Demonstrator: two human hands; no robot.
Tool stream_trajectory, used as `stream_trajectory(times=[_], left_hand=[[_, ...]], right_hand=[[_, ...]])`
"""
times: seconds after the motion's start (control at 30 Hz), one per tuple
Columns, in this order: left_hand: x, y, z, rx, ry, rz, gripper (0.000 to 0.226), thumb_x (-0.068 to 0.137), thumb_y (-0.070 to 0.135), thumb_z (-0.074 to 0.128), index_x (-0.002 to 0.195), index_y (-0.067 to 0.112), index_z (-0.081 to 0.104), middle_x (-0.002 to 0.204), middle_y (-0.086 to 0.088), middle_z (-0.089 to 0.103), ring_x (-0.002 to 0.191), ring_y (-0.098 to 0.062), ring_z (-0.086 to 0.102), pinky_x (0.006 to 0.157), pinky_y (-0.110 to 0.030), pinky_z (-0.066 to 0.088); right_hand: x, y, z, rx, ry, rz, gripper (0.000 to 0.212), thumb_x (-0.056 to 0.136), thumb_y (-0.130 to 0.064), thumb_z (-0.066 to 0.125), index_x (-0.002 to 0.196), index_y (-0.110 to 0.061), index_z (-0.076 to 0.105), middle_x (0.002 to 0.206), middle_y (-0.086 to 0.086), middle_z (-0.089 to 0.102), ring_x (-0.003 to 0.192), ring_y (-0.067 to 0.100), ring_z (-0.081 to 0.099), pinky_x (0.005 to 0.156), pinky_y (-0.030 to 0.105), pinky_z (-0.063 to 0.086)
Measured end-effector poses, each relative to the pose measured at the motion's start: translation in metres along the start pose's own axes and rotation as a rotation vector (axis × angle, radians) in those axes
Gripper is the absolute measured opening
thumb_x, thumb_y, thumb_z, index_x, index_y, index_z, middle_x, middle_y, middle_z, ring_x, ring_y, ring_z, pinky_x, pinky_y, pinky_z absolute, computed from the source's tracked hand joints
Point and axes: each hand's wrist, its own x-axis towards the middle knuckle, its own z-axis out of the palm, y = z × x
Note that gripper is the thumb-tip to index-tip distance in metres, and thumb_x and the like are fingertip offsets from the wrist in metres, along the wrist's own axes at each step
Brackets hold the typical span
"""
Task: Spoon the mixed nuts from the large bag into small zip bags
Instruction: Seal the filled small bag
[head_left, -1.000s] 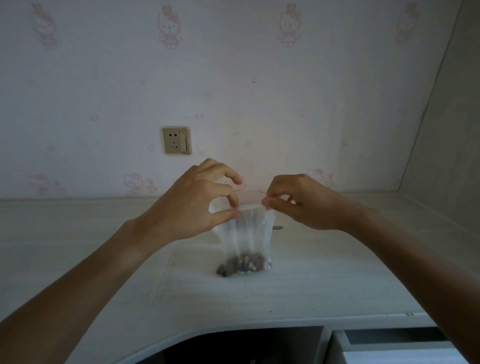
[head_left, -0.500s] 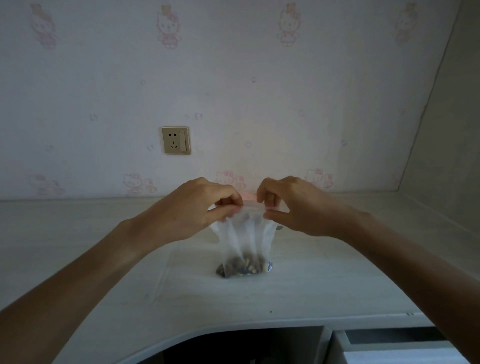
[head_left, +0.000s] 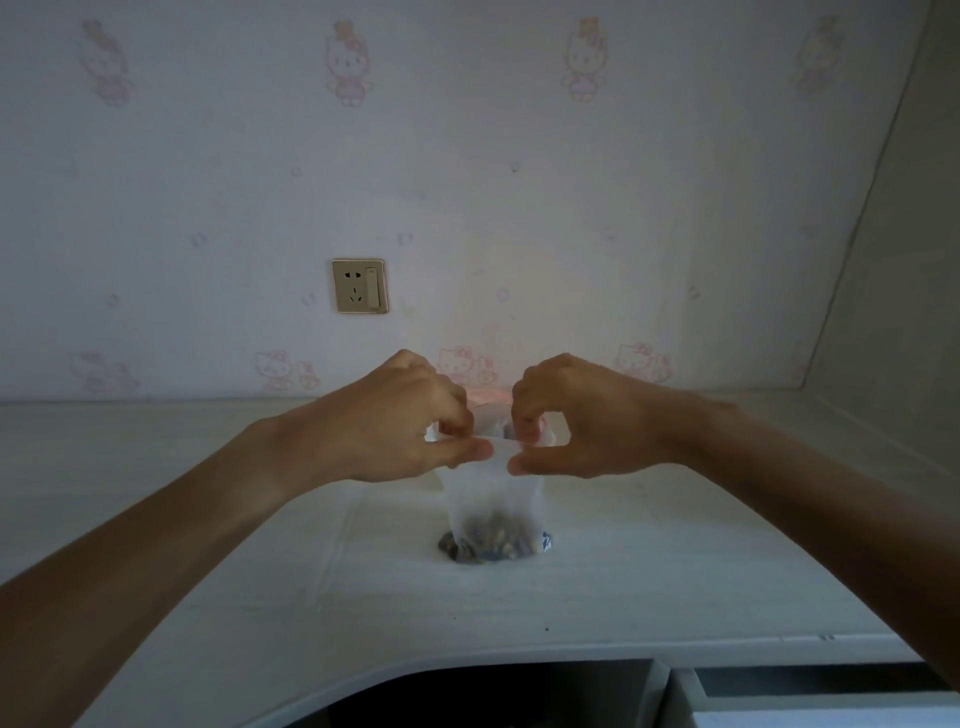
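Two hands hold one small zip bag (head_left: 493, 493) at mid-scene, upright above the pale tabletop (head_left: 208, 519). Left hand (head_left: 395, 431): grip grasping the bag's top edge on its left side, thumb on the near face, curled fingers on the far side. Right hand (head_left: 582, 426): grip likewise grasping the top edge on its right side, thumb tip on the near face just beside the left thumb, fingers curled over the rim. Bag: clear, frosted plastic with a pink strip (head_left: 488, 397) showing at the far lip between the two hands; its mouth appears held apart, though how wide cannot be told. Contents: a shallow layer of mixed nuts (head_left: 493, 543), brown and tan, settled at the bottom, where the bag touches the tabletop. Backdrop: wallpapered wall (head_left: 519, 156) with faint pink cartoon cats; one beige wall socket (head_left: 359, 286) with a switch, far left of the bag. Near edge: the tabletop curves over a dark recess (head_left: 493, 696); one open drawer (head_left: 810, 696) at the near right.
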Motion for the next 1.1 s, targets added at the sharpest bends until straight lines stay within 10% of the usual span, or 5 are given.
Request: stream_trajectory(times=[0.17,0.43,0.67,0.83,1.1], left_hand=[[0.001,0.004,0.004,-0.396,0.081,-0.045,0.01,0.092,0.041,0.076,0.096,0.032,0.075,0.089,0.016,0.073,0.092,-0.005,0.069,0.085,-0.025,0.052],[-0.001,0.01,0.002,-0.645,-0.084,-0.132,0.011,0.094,0.03,0.076,0.088,0.02,0.076,0.076,0.001,0.076,0.07,-0.015,0.076,0.08,-0.034,0.058],[0.006,0.024,0.001,-0.281,-0.299,-0.095,0.035,0.106,0.049,0.047,0.088,0.029,0.07,0.075,0.016,0.073,0.07,0.006,0.064,0.064,-0.011,0.042],[0.001,0.025,-0.003,-0.068,-0.29,-0.086,0.047,0.102,0.065,0.038,0.078,0.031,0.061,0.068,0.012,0.07,0.07,0.006,0.063,0.064,-0.015,0.041],[0.007,0.022,0.011,-0.07,-0.346,-0.072,0.049,0.102,0.062,0.045,0.114,0.02,0.068,0.09,0.008,0.074,0.081,-0.001,0.067,0.077,-0.017,0.05]], right_hand=[[0.002,0.002,0.006,0.29,0.023,0.091,0.017,0.09,-0.025,0.079,0.087,-0.009,0.072,0.08,0.0,0.072,0.07,0.005,0.061,0.068,0.011,0.042],[0.002,0.008,0.0,0.167,-0.033,0.145,0.025,0.081,-0.033,0.086,0.087,-0.014,0.071,0.086,-0.009,0.068,0.08,-0.001,0.059,0.078,0.019,0.047],[0.012,-0.006,-0.002,-0.205,-0.212,0.028,0.032,0.085,-0.055,0.076,0.094,-0.024,0.074,0.097,-0.014,0.064,0.096,0.005,0.056,0.101,0.033,0.042],[0.009,-0.004,-0.008,0.016,-0.187,0.097,0.029,0.086,-0.04,0.081,0.099,-0.017,0.069,0.101,-0.01,0.068,0.097,0.007,0.058,0.08,0.011,0.041],[0.011,-0.011,-0.01,0.119,-0.044,0.034,0.019,0.083,-0.017,0.085,0.09,-0.006,0.071,0.087,0.001,0.071,0.08,0.012,0.061,0.079,0.028,0.051]])
